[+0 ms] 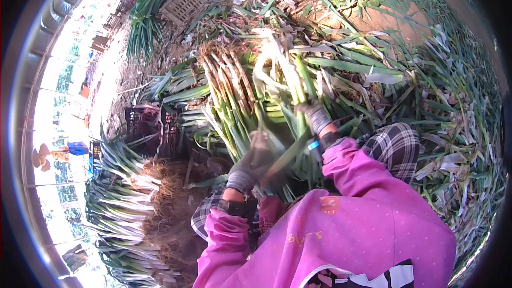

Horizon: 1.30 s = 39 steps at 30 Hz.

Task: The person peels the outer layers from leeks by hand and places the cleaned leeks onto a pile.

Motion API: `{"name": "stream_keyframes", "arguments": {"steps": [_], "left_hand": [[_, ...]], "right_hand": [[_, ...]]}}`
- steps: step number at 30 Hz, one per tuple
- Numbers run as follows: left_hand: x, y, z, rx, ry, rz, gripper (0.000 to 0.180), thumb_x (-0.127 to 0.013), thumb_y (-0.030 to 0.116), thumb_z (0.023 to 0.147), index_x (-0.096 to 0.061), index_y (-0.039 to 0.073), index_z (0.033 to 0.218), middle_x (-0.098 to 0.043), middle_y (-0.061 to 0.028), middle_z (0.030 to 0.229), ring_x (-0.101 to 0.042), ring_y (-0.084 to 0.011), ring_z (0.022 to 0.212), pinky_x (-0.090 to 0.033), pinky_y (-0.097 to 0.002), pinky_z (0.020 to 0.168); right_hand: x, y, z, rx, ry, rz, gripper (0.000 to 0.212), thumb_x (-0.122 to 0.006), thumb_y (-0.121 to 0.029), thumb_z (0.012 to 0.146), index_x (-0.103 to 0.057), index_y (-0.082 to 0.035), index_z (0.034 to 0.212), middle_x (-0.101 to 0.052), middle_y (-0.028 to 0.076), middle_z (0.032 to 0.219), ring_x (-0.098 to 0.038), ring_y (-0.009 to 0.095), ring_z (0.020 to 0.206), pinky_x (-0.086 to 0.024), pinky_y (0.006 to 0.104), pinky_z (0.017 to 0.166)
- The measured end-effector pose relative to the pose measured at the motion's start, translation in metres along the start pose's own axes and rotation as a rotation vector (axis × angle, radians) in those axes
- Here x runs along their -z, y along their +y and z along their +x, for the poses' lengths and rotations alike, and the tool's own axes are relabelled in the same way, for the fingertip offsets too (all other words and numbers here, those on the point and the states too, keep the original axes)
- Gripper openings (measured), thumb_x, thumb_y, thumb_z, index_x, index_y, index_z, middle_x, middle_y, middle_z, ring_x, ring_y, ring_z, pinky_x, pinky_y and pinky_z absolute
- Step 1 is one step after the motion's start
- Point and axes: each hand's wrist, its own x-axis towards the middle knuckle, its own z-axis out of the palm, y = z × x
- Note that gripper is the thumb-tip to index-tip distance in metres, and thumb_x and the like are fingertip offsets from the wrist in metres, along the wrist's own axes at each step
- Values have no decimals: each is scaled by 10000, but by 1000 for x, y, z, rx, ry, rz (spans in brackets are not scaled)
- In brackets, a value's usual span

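Note:
My right hand [313, 116], in a grey glove, is closed round the green part of a leek [288, 69] whose white stem points away from me. My left hand [254, 157], also gloved, is smeared by motion among loose green leaves, so its fingers cannot be made out. Just beyond it lies a row of unpeeled leeks [228, 77] with brownish stems, their roots at the far end. Long green leaves [288, 168] hang between my two hands and hide part of my lap.
At the left, a large pile of leeks [125, 208] lies with roots turned toward me. A dark crate [152, 128] stands beyond it. Far left are a pale crate [184, 3] and more green-topped leeks [145, 26]. Cut leaves [453, 144] cover the ground at the right.

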Motion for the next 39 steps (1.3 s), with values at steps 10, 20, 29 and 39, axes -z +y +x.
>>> {"name": "stream_keyframes", "arguments": {"steps": [10,20,29,39], "left_hand": [[-43,120,-31,368,-204,985,771,-621,421,656,-281,133,1285,-569,-202,1005,-570,-343,892,-454,-408,763],[-37,143,-22,239,-250,1039,684,-580,477,650,-412,14,1125,-610,-185,831,-603,-318,789,-466,-411,675],[-25,121,-5,-20,-323,1168,652,-591,424,643,-413,17,1120,-602,-193,851,-591,-338,804,-466,-420,693],[-16,139,-4,269,-319,988,664,-607,423,644,-400,19,1130,-594,-197,858,-583,-341,830,-458,-415,714]], "right_hand": [[51,-66,-4,44,88,48,321,-613,-24,645,-527,-36,954,-559,67,647,-530,172,490,-439,286,469],[-47,126,-34,-475,-101,118,209,-682,-112,649,-566,-10,788,-605,114,677,-594,208,579,-491,343,550],[-58,201,-13,-658,-50,-636,389,-694,-208,578,-575,-66,920,-608,115,775,-587,217,671,-485,330,611],[-64,227,8,-575,-348,-415,379,-689,-192,612,-568,-58,945,-584,89,733,-546,181,651,-456,329,607]]}}
